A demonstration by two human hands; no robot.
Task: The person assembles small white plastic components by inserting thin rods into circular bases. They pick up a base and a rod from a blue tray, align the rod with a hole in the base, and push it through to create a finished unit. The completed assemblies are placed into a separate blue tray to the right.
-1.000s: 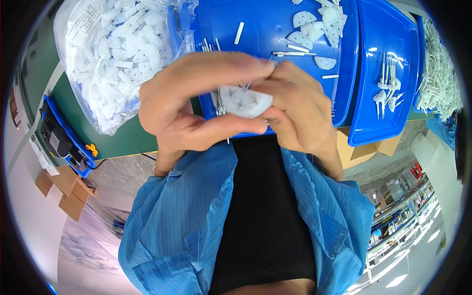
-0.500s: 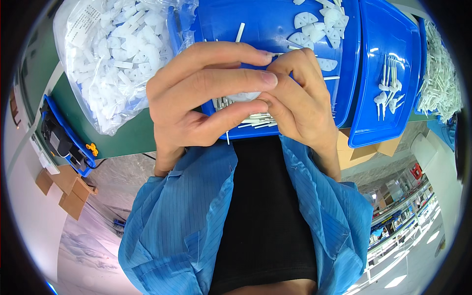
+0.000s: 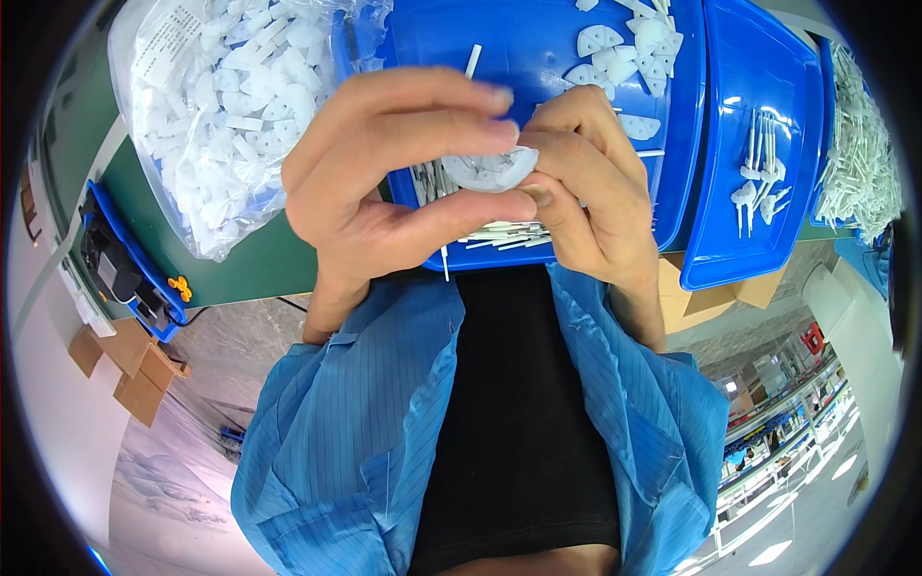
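Observation:
Both hands meet above the large blue tray (image 3: 461, 43), around a white, translucent, rounded plastic part (image 3: 490, 171). My right hand (image 3: 594, 187) pinches the part's right end between thumb and bent fingers. My left hand (image 3: 384, 163) curls around it from the left, its thumb along the lower edge and its slightly blurred fingers over the top. Fingers hide some of the part. Beneath the hands, thin white rods (image 3: 509, 233) lie in a bundle at the tray's near side.
A clear bag of white plastic pieces (image 3: 250, 106) lies to the left. Loose fan-shaped pieces (image 3: 610, 58) rest at the tray's far right. On the right, a smaller blue tray (image 3: 744, 250) bears rods with white heads (image 3: 764, 173); beyond is a heap of pale rods (image 3: 858, 144).
My left fingers have lifted and moved slightly left, uncovering more of the white part. The right hand stays nearly in place, still pinching.

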